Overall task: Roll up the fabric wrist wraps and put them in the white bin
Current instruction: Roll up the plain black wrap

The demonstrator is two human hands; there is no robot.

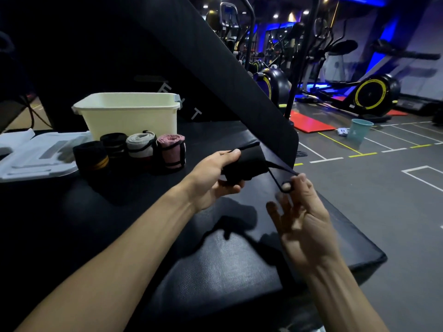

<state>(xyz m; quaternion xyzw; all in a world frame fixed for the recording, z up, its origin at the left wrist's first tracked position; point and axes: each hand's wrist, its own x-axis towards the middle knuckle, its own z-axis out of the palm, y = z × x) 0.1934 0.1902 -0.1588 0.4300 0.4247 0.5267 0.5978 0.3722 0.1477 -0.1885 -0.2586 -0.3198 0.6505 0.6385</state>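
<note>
My left hand (213, 178) grips a rolled black wrist wrap (247, 164) above the black padded bench (215, 259). A thin black loop strap (275, 177) runs from the roll to my right hand (302, 212), whose thumb and forefinger hold the loop's end. Several rolled wraps stand in a row in front of the white bin (129, 111): a black one with yellow stripes (92, 158), a black one (113, 144), a grey one (141, 146) and a pink one (171, 149). I cannot see inside the bin.
A white lid or tray (36, 154) lies at the left on the bench. The tilted black backrest pad (215, 68) rises behind the bin. To the right is the gym floor with red mats (309, 122), a teal bucket (359, 130) and exercise bikes (369, 92).
</note>
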